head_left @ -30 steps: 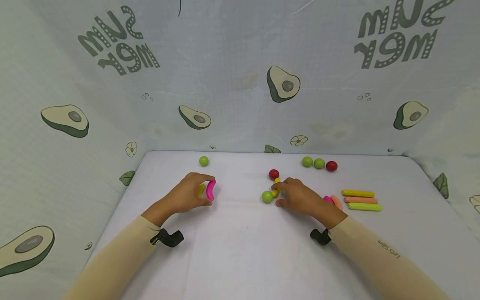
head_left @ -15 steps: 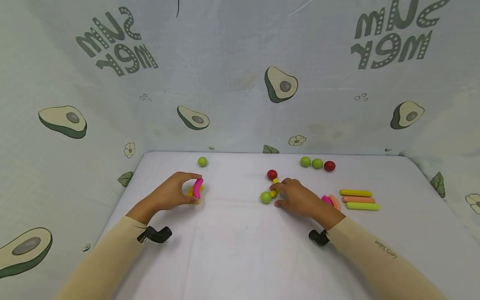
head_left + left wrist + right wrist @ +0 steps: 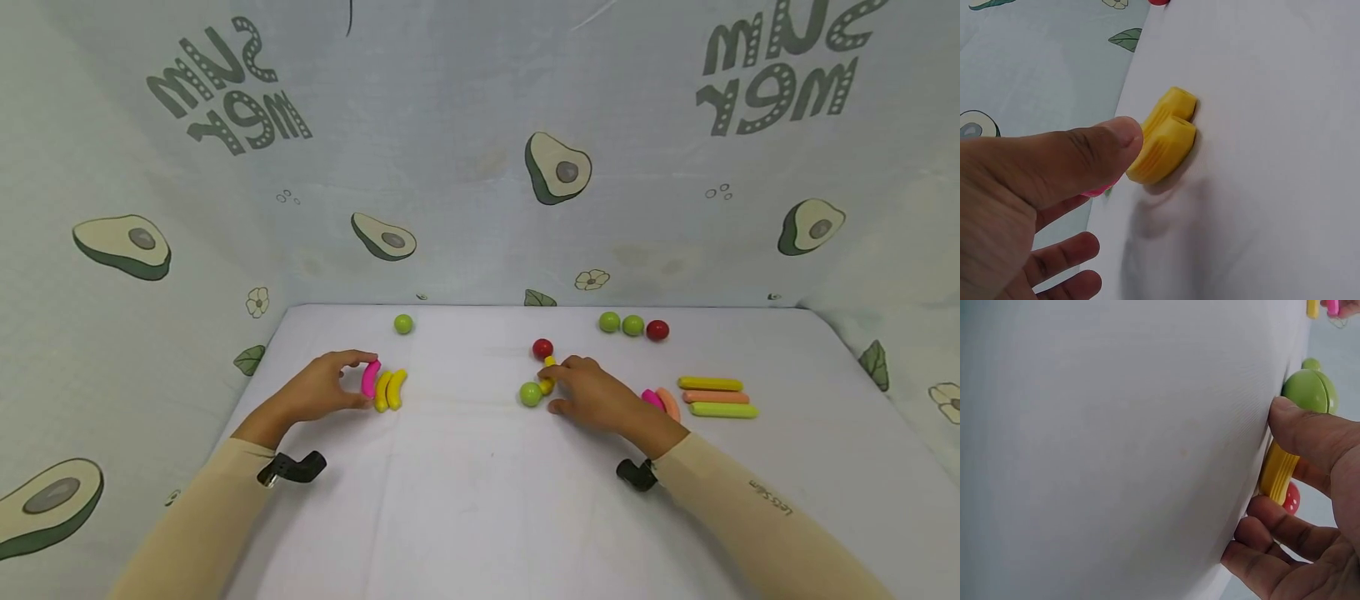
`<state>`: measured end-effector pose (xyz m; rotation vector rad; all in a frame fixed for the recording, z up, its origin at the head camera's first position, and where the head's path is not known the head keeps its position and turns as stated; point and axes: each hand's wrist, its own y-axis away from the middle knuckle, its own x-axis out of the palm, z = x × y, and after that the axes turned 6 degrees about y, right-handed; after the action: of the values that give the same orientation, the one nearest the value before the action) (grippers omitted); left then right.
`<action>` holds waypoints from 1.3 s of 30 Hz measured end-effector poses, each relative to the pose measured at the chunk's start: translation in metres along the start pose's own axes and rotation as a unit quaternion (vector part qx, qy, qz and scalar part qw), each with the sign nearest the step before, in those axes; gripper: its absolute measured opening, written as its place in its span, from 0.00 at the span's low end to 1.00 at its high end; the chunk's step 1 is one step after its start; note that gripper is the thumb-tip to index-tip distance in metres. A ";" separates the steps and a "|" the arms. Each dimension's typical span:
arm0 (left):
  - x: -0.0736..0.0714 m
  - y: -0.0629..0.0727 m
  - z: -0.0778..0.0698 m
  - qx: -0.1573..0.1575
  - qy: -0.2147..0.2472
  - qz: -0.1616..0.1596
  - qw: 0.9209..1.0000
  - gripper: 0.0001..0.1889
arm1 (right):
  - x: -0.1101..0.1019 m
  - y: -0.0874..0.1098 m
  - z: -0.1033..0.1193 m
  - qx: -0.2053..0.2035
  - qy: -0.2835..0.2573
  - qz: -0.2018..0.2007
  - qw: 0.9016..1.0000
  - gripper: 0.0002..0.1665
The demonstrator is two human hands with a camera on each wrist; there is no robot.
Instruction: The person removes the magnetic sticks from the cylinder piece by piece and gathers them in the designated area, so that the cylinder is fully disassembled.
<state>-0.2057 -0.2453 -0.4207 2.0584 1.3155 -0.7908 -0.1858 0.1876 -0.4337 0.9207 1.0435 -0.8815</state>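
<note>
My left hand pinches a pink toy banana between thumb and index finger, just left of two yellow toy bananas lying side by side on the cloth. In the left wrist view the thumb hides most of the pink one, and the yellow pair shows past its tip. My right hand rests low on the cloth with its index finger across another yellow toy banana. That banana shows between thumb and fingers in the right wrist view. A red ball and a green ball flank it.
A lone green ball sits at the back left. Two green balls and a red ball line up at the back right. Coloured sticks lie right of the right hand, and an orange curved piece shows behind its wrist.
My left hand has carried the pink banana leftward, from the right side of the yellow pair to its left side, uncovering both yellow bananas. My right hand has stayed in place.
</note>
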 end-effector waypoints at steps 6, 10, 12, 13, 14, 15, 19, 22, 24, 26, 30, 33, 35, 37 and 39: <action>0.002 0.003 0.007 -0.002 0.017 0.006 1.000 0.36 | 0.001 -0.001 0.000 -0.002 0.007 0.001 1.000 0.32; 0.006 0.002 0.011 0.007 0.018 0.009 1.000 0.37 | 0.001 -0.001 0.001 -0.001 0.007 0.004 1.000 0.32; 0.007 0.002 0.014 0.015 0.020 0.008 1.000 0.37 | 0.000 -0.001 0.001 -0.001 0.006 0.005 1.000 0.33; 0.008 0.002 0.014 0.019 0.020 0.007 1.000 0.37 | 0.000 -0.001 0.001 -0.001 0.006 0.005 1.000 0.33; 0.009 0.001 0.015 0.025 0.019 0.007 0.999 0.37 | 0.000 -0.001 0.001 -0.001 0.006 0.005 1.000 0.33; 0.010 0.000 0.016 0.030 0.015 0.006 0.999 0.37 | 0.000 -0.001 0.001 0.000 0.007 0.004 1.000 0.33; 0.013 0.000 0.018 0.029 -0.007 0.001 1.000 0.37 | 0.000 -0.001 0.002 0.000 0.006 0.004 1.000 0.33; 0.014 0.002 0.017 0.016 -0.020 0.001 1.000 0.39 | 0.000 -0.001 0.002 0.000 0.004 0.003 1.000 0.33; 0.014 0.002 0.017 0.012 -0.027 0.002 1.000 0.41 | 0.000 0.000 0.003 0.000 0.003 0.003 1.000 0.33; 0.014 0.002 0.015 0.017 -0.032 -0.003 0.999 0.41 | 0.000 0.000 0.003 -0.001 0.005 0.004 1.000 0.33; 0.017 -0.001 0.000 0.031 -0.046 -0.040 0.998 0.37 | -0.002 0.001 0.003 -0.003 0.005 0.003 1.000 0.31; 0.025 -0.004 -0.018 0.040 -0.049 -0.064 0.996 0.34 | -0.004 0.002 0.003 -0.010 -0.005 0.002 1.000 0.27; 0.033 -0.006 -0.030 0.059 -0.049 -0.066 0.995 0.32 | -0.007 0.002 0.002 -0.018 -0.013 0.003 1.000 0.24; 0.043 -0.008 -0.041 0.085 -0.050 -0.057 0.993 0.30 | -0.010 0.002 0.002 -0.022 -0.022 0.008 0.999 0.23; 0.053 -0.010 -0.053 0.115 -0.050 -0.044 0.991 0.29 | -0.012 0.002 0.002 -0.022 -0.027 0.013 0.999 0.22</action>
<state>-0.1874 -0.1723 -0.4254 2.1147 1.3193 -1.1180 -0.1866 0.1884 -0.4220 0.8663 0.9983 -0.8547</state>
